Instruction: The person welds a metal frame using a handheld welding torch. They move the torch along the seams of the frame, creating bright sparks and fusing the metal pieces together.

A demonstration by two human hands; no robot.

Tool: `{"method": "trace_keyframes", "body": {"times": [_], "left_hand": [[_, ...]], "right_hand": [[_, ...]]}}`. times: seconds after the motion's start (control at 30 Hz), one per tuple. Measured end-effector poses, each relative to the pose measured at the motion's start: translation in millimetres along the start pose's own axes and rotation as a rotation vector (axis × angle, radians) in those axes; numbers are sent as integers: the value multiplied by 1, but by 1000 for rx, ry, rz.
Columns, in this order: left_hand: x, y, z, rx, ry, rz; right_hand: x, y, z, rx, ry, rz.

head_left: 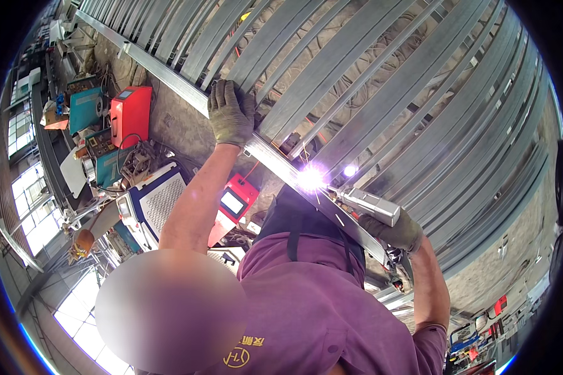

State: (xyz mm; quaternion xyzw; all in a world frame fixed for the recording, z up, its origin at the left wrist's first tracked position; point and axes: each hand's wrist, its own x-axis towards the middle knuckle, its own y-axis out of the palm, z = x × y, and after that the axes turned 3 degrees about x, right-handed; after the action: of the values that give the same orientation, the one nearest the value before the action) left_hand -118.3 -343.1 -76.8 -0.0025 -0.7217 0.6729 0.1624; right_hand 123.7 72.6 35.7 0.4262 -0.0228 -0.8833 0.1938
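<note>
My left hand [231,114], in a dark grey-green glove, lies over the long edge rail [175,84] of a metal frame, its fingers stretched across toward the slats [338,72]. My right hand [395,231], gloved alike, is closed around a silvery handheld welding gun [370,205]. The gun's tip points left at the joint between rail and slats. A glaring white-violet weld spot [311,178] burns there, throwing thin sparks and hiding the exact contact. A smaller bright spot [351,170] shows just right of it.
Left of the rail stand a red machine [131,115], teal machines [86,109] and a white-and-blue perforated cabinet [164,200]. A red box with a screen [234,203] sits beneath my left forearm. Cables [356,81] lie on the floor under the slats.
</note>
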Motion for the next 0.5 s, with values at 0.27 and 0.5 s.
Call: {"method": "trace_keyframes", "body": {"times": [0.27, 0.5], "left_hand": [[1, 0, -1, 9, 8, 6], [-1, 4, 2, -3, -7, 2]], "right_hand": [[-2, -1, -5, -51, 21, 2], [-5, -4, -3, -37, 20, 29]]}}
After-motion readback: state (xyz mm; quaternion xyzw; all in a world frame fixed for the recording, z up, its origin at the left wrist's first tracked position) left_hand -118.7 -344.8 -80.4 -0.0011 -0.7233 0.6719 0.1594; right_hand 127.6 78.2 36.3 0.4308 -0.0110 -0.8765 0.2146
